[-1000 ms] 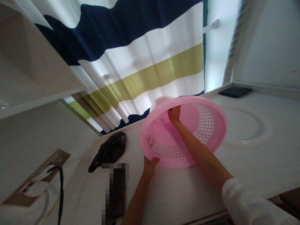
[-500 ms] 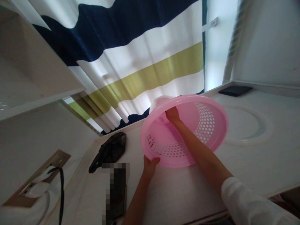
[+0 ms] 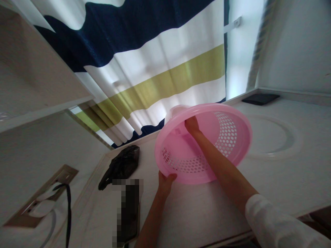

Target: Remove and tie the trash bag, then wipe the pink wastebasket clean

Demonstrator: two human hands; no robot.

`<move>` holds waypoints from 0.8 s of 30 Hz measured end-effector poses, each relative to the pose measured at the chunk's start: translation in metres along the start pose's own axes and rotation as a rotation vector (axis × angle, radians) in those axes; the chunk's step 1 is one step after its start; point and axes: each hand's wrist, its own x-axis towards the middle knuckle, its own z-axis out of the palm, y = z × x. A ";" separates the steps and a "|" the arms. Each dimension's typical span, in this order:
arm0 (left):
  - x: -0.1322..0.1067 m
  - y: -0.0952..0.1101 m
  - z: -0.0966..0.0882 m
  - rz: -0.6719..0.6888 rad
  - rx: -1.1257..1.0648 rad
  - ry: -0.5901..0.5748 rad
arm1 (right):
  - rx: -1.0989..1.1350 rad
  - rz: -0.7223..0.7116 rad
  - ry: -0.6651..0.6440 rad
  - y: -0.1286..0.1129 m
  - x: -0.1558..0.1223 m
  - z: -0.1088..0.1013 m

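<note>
A pink plastic basket [image 3: 181, 146] with rows of holes in its wall is tipped on its side above the white countertop, its mouth facing me. My left hand [image 3: 165, 182] grips the rim at the lower left, the thumb over the near edge. Deep inside the basket is my right hand [image 3: 191, 125], its fingers curled near the inner wall. What those fingers hold, if anything, is hidden. Part of a whitish, translucent thing [image 3: 176, 112] shows behind the upper rim; I cannot tell what it is.
A black plastic bag [image 3: 121, 165] and a phone-like dark slab [image 3: 129, 213], partly pixelated, lie to the left. A wall socket [image 3: 41, 199] holds plugs and cords. On the right are a white ring-shaped rim [image 3: 271, 155] and a flat black object [image 3: 261, 99]. A striped curtain [image 3: 155, 69] hangs behind.
My right hand has shifted slightly to the right inside the basket, and its fingers have curled a little more. The basket and my left hand hold nearly the same place.
</note>
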 end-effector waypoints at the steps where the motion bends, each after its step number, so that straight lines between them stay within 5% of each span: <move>1: 0.000 0.001 0.001 -0.012 0.002 0.005 | -0.003 -0.026 -0.033 -0.002 -0.001 -0.001; 9: 0.000 0.001 0.000 0.020 -0.032 -0.016 | -0.059 -0.189 -0.127 -0.010 -0.002 -0.010; 24: -0.002 0.000 0.000 -0.041 0.015 0.015 | -0.091 -0.225 -0.252 -0.020 -0.007 -0.024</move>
